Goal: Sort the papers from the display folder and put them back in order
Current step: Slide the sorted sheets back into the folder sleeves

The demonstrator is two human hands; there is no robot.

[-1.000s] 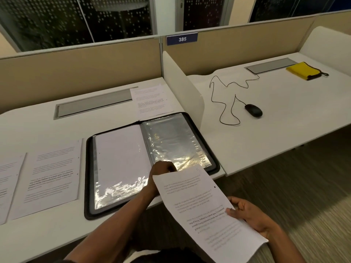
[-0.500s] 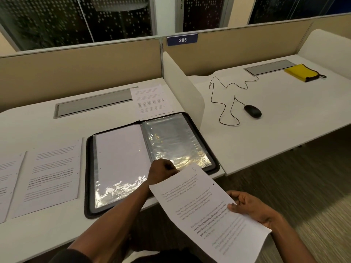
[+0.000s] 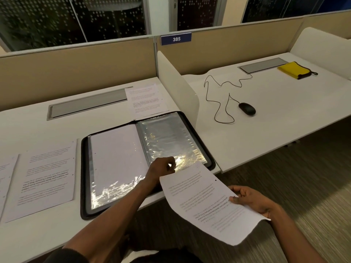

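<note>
A person's right hand (image 3: 252, 201) pinches the edge of a printed sheet (image 3: 207, 204) held off the desk edge, while the left hand (image 3: 161, 168), fingers curled, appears to pinch the near edge of an empty plastic sleeve (image 3: 167, 141) in the open display folder (image 3: 84, 179). Sorted pages (image 3: 47, 179) lie just left. Spreading the sleeve mouth wide should let the sheet slide in uncreased.

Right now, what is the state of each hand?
Left hand: pinching the edge of the empty plastic sleeve.
Right hand: holding the printed sheet.
</note>
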